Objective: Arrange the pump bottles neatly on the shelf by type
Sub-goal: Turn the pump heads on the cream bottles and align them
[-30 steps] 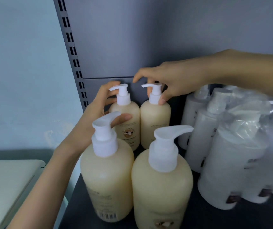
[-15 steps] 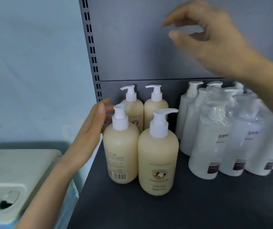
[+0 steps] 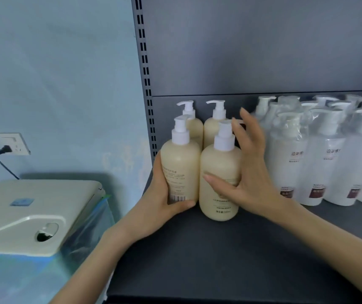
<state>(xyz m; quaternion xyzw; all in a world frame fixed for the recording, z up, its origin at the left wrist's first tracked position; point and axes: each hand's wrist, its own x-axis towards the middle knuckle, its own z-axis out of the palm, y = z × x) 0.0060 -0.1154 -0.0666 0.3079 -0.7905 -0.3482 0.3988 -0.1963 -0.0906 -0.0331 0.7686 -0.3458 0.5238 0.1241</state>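
The cream bottles (image 3: 182,172) are smooth, matt plastic, and their white pump heads (image 3: 181,134) are smooth plastic with a slight sheen. The white bottles (image 3: 329,172) wear clear, glossy, crinkled film (image 3: 294,119). The shelf (image 3: 219,260) and back panel (image 3: 263,51) look like matt grey painted metal. The pale wall (image 3: 66,73) is matt and scuffed. The beige appliance (image 3: 33,205) is smooth plastic.

2 bare arms (image 3: 101,255) (left hand (image 3: 164,195), right hand (image 3: 253,178))
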